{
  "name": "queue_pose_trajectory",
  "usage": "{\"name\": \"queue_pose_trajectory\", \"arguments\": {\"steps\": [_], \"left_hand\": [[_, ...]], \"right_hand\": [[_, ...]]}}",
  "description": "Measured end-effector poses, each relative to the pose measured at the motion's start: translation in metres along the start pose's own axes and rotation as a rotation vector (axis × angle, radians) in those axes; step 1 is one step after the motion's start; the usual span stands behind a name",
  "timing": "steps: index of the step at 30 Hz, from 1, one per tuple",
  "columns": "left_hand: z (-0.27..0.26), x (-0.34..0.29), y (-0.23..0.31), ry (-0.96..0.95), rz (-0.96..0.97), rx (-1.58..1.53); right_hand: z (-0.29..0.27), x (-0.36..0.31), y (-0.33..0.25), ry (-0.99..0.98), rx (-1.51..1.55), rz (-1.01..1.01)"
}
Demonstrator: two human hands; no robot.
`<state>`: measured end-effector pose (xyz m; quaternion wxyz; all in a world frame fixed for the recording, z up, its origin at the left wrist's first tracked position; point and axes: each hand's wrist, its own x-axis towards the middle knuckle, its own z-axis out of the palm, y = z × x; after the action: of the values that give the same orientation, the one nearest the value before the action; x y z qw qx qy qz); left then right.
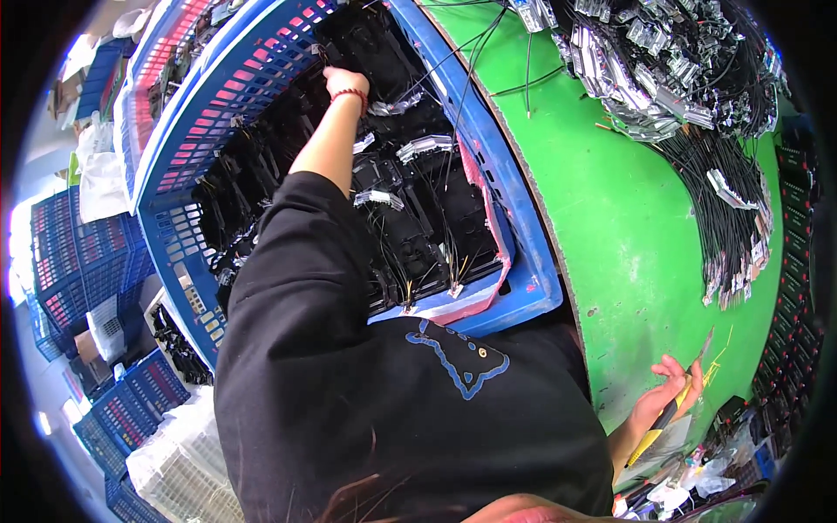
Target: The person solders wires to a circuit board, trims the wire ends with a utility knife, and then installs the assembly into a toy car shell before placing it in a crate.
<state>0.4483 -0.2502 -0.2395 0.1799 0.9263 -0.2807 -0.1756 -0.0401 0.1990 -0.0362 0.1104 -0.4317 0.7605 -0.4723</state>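
My left hand (347, 84), with a red bead bracelet at the wrist, reaches into the far part of a blue plastic crate (532, 261). Its fingers are closed at the black plastic parts (362, 44); what they grip is too small to make out. Several black parts with thin wires and silver metal pieces (425, 148) fill the crate. On the right, over the green table (610, 261), my right hand (663, 397) is closed around a yellow and black utility knife (658, 430). The knife's thin metal tip points away from me.
A large heap of silver metal pieces with black cables (654, 61) lies at the table's far right. Below it spreads a bundle of black cables (724, 209). Rows of black parts (789, 253) line the right edge. More blue crates (78, 244) stand at left.
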Motion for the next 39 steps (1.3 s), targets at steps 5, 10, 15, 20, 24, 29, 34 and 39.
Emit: {"name": "queue_pose_trajectory", "arguments": {"steps": [5,10,15,20,24,29,34,39], "left_hand": [[-0.024,-0.016,-0.003,-0.133,0.137,0.151],[-0.001,-0.015,0.005,-0.112,0.022,0.27],[-0.006,-0.017,0.001,-0.166,-0.026,0.232],[0.013,-0.015,-0.043,-0.05,0.303,-0.242],[0.044,-0.012,-0.061,-0.017,0.471,-0.34],[-0.01,0.015,-0.061,-0.077,0.214,-0.667],[-0.145,-0.19,0.079,-0.209,0.803,-1.14],[-0.142,-0.375,0.135,-0.685,1.779,-0.378]], "right_hand": [[0.008,0.0,-0.009,-0.024,-0.022,-0.003],[0.015,-0.004,-0.014,-0.064,-0.029,0.051],[0.01,-0.006,-0.017,-0.084,-0.093,0.022],[-0.001,-0.012,-0.018,-0.005,-0.096,0.08],[-0.008,-0.018,-0.002,-0.034,-0.053,0.057],[-0.004,-0.011,0.007,-0.043,0.19,0.021],[-0.02,-0.025,0.027,0.116,0.228,0.071],[-0.024,-0.011,0.031,0.106,0.274,-0.023]]}}
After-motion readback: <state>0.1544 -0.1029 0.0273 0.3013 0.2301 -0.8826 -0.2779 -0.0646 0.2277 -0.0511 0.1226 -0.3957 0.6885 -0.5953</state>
